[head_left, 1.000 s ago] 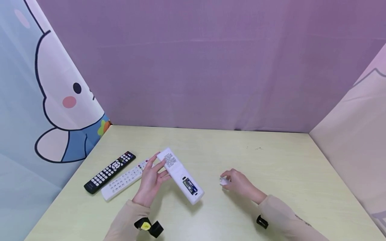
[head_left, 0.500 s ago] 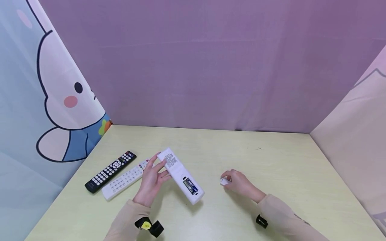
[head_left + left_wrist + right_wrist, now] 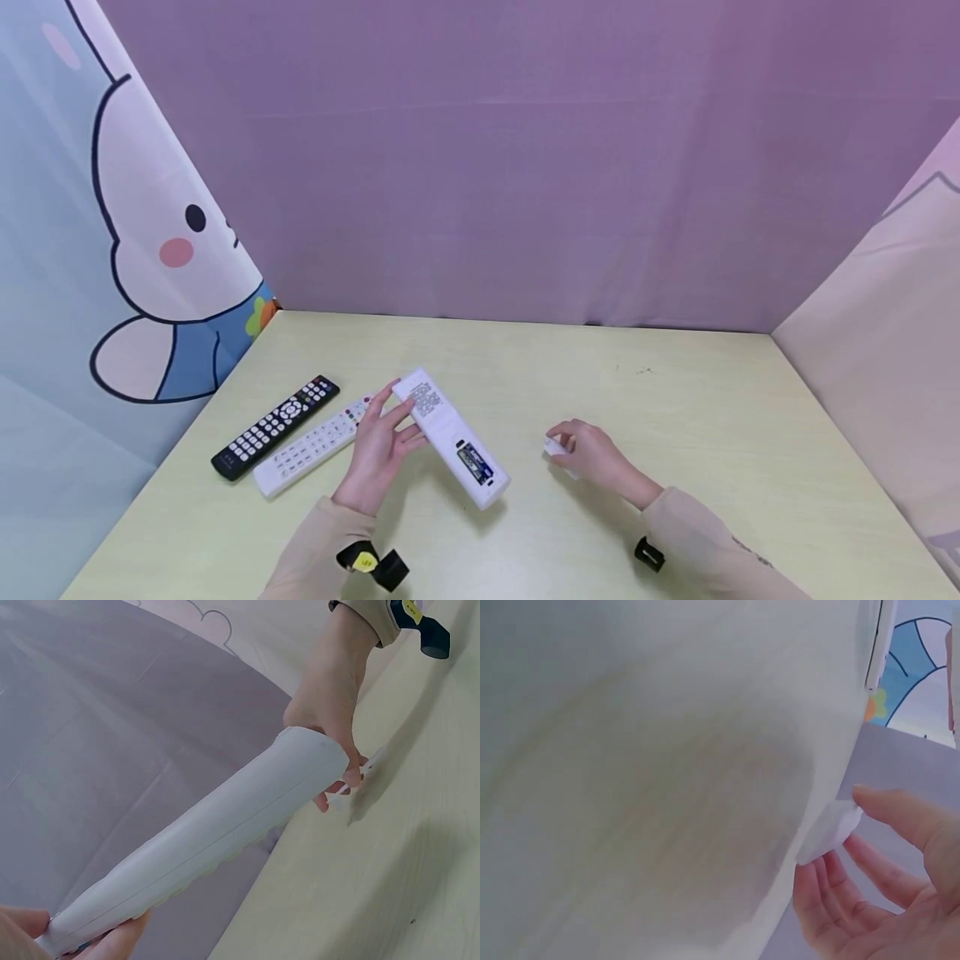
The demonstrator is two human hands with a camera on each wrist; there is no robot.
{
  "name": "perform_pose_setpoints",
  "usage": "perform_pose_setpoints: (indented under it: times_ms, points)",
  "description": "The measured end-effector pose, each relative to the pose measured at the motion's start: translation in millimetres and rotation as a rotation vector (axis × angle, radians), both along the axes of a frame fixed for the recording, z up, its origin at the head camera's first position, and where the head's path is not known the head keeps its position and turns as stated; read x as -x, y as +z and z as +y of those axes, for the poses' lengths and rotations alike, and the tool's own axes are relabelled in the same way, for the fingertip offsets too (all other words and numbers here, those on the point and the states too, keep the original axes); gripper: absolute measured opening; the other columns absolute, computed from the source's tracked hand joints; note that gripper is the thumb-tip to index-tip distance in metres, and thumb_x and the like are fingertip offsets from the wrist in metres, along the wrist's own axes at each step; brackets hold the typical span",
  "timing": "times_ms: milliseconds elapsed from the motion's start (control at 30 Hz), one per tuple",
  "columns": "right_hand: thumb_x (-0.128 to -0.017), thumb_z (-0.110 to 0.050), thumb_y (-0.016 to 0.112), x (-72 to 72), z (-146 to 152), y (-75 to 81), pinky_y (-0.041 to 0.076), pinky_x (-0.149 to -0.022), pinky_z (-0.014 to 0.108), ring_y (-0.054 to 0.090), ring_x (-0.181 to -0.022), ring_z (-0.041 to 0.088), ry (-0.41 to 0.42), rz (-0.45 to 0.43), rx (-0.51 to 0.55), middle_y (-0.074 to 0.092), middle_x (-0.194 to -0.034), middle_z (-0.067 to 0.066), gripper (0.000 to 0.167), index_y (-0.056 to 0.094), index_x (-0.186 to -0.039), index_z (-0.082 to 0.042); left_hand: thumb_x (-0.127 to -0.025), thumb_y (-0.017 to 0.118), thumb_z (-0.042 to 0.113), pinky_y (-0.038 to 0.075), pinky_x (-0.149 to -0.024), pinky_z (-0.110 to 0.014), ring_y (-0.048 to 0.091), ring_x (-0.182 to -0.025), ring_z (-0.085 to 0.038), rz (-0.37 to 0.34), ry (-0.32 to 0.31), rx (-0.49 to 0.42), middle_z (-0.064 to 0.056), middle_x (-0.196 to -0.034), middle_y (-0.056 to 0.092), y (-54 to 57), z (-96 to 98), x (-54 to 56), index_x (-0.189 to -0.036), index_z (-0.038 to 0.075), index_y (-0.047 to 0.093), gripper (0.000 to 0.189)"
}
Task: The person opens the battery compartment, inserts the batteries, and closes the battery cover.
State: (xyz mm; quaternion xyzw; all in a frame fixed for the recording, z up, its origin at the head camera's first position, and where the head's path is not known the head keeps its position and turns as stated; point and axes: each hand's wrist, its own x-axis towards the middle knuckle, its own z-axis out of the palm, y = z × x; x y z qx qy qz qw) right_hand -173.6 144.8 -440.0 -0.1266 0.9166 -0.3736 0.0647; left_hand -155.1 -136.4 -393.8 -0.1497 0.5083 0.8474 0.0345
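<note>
My left hand (image 3: 377,454) pinches the upper end of a white remote control (image 3: 450,433), held tilted above the table with its back facing up. The battery compartment (image 3: 475,463) near its lower end is uncovered, and batteries show inside. To the right, my right hand (image 3: 588,452) pinches a small white battery cover (image 3: 556,447) between thumb and fingers, close over the table. In the right wrist view the battery cover (image 3: 830,832) is seen at the fingertips. From the left wrist, the remote (image 3: 202,832) appears edge-on, with its far end overlapping the right hand.
A black remote (image 3: 275,427) and a second white remote (image 3: 311,447) lie side by side on the table (image 3: 697,408) at the left, the white one partly behind my left hand. A purple cloth (image 3: 480,167) hangs along the table's back edge, with printed cloths at both sides.
The battery cover has turned in my right hand's fingers, so more of it shows below the hand. The left hand and its remote have hardly moved.
</note>
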Motion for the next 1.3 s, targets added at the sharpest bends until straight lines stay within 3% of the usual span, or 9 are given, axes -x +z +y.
perform_pose_setpoints:
  times_ms: [333, 633, 1033, 1300]
  points:
    - [-0.070, -0.004, 0.070, -5.4, -5.0, 8.2, 0.047, -0.047, 0.019, 0.053, -0.066, 0.013, 0.008, 0.055, 0.049, 0.056, -0.079, 0.005, 0.030, 0.062, -0.099, 0.000, -0.090, 0.044, 0.006, 0.053, -0.073, -0.032, 0.064, -0.076, -0.020, -0.006, 0.003, -0.018, -0.003, -0.098, 0.058, -0.7, -0.2, -0.2, -0.140, 0.018, 0.022, 0.055]
    - [-0.072, -0.014, 0.071, -12.0, -8.3, 13.3, 0.046, -0.047, 0.021, 0.051, -0.062, 0.010, 0.053, 0.152, 0.165, 0.056, -0.075, 0.003, 0.027, 0.063, -0.094, -0.001, -0.090, 0.044, 0.005, 0.053, -0.074, -0.033, 0.064, -0.076, -0.020, -0.008, 0.007, -0.022, -0.002, -0.097, 0.058, -0.5, 1.7, 0.5, -0.140, 0.017, 0.022, 0.055]
    - [-0.071, -0.008, 0.072, -22.6, -21.7, 27.4, 0.048, -0.055, 0.019, 0.056, -0.067, 0.013, -0.028, 0.131, 0.218, 0.056, -0.078, 0.002, 0.029, 0.062, -0.098, -0.003, -0.090, 0.044, 0.004, 0.053, -0.073, -0.032, 0.064, -0.075, -0.019, -0.012, 0.014, -0.029, -0.002, -0.095, 0.059, -1.7, 5.0, 0.9, -0.140, 0.017, 0.022, 0.055]
    - [-0.070, -0.005, 0.072, -28.8, -29.6, 32.5, 0.051, -0.062, 0.020, 0.056, -0.069, 0.013, -0.078, 0.142, 0.317, 0.057, -0.080, 0.003, 0.030, 0.062, -0.098, -0.003, -0.090, 0.045, 0.006, 0.053, -0.072, -0.030, 0.064, -0.076, -0.019, -0.015, 0.014, -0.009, -0.003, -0.097, 0.058, -2.9, 6.9, 1.3, -0.139, 0.017, 0.022, 0.055]
